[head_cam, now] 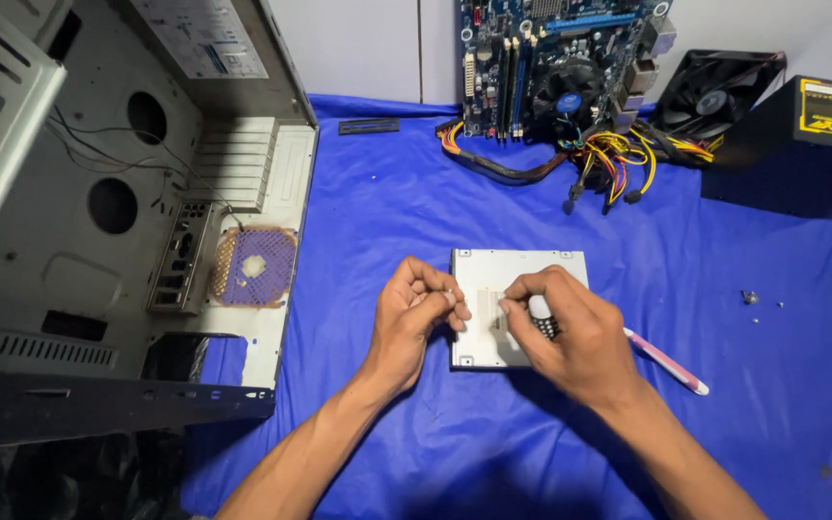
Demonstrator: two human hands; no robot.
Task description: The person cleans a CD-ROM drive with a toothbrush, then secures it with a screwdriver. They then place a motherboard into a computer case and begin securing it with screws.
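Observation:
A flat silver drive [503, 279] lies on the blue cloth [387, 202] in the middle of the head view. My left hand [416, 313] hovers at the drive's left edge, fingertips pinched on what looks like a tiny screw. My right hand [570, 332] rests over the drive's right half and grips a screwdriver [668, 364] with a pink and white handle; its tip is hidden under my fingers, over the drive's surface.
An open grey computer case [127, 221] lies on its side at the left. At the back stand a motherboard [551, 67] with coloured cables, a black fan [719, 91] and a black power supply [806, 144]. Small screws [750, 297] lie at the right.

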